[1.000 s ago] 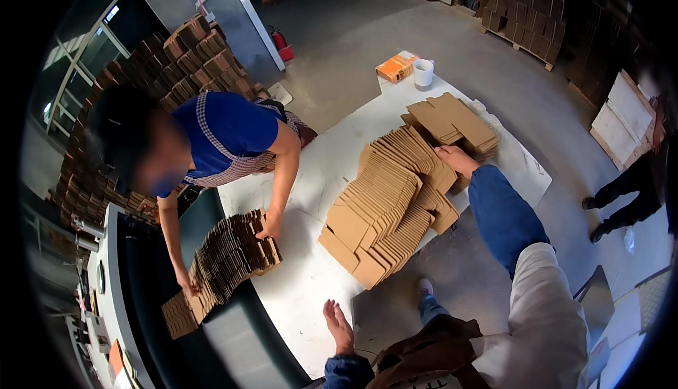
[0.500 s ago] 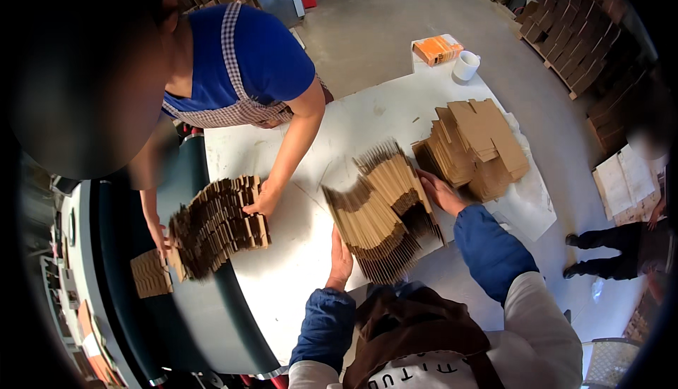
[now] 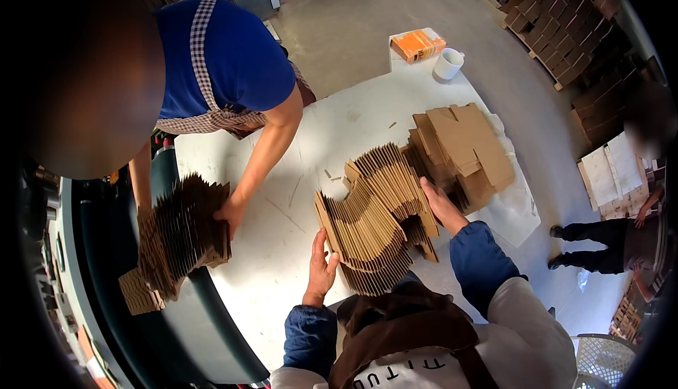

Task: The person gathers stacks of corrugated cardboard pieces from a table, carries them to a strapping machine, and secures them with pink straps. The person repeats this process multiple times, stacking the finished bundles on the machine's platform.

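Between my two hands, over the near part of the white table, is a curved row of flat cardboard pieces (image 3: 378, 223) standing on edge, closely packed. My left hand (image 3: 321, 270) presses against its left end, thumb and fingers along the outer piece. At the opposite end my right hand (image 3: 443, 207) holds the last pieces, its thumb on top and its other fingers partly hidden. A gap shows in the row's lower right. Beside my right hand lies a loose pile of flat cardboard sheets (image 3: 470, 145).
Across the white table (image 3: 275, 230), a co-worker in a blue shirt (image 3: 229, 57) holds another cardboard bundle (image 3: 185, 230) over a dark green conveyor belt (image 3: 233, 332). An orange box (image 3: 417, 45) and a white mug (image 3: 448, 65) stand at the far corner. Stacked cardboard (image 3: 558, 25) sits on a pallet.
My row of cardboard has tilted so its upper edges show more and the pieces sit closer together. My left hand has moved up along its end. The co-worker's bundle has shifted left and bunched up.
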A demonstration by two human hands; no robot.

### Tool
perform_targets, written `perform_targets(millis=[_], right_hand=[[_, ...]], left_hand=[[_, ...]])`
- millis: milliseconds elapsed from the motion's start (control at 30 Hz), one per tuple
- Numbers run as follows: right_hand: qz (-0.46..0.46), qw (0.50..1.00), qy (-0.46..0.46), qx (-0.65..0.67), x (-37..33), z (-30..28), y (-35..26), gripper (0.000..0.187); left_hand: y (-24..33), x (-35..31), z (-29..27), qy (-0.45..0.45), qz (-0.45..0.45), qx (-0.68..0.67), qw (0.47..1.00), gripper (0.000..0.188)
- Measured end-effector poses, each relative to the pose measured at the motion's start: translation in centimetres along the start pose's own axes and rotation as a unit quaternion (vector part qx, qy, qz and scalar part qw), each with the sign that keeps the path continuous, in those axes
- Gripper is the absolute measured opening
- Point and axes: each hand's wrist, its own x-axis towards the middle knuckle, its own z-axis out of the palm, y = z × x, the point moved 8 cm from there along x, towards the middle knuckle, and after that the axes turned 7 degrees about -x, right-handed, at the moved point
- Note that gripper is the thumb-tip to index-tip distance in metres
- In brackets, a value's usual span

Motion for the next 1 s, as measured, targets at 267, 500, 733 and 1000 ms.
perform_targets(millis=[267, 500, 733, 1000], right_hand=[[-0.081, 0.965, 0.08, -0.235, -0.7, -6.0, -0.6, 0.066], [-0.086, 0.956, 0.096, -0.264, -1.4, -7.4, -2.7, 0.047], [-0.148, 0.965, 0.042, -0.212, -1.3, -5.5, -3.8, 0.041], [-0.126, 0.967, 0.013, -0.22, -1.3, -3.4, -4.4, 0.054]], left_hand=[[4.5, 0.8, 2.1, 0.027, -0.01, 0.054, 0.998, 0.069], [1.9, 0.4, 1.6, 0.114, -0.044, 0.118, 0.985, 0.059], [0.7, -1.1, 0.7, 0.148, -0.093, 0.063, 0.983, 0.059], [0.2, -1.2, -0.6, 0.166, -0.103, -0.134, 0.972, 0.067]])
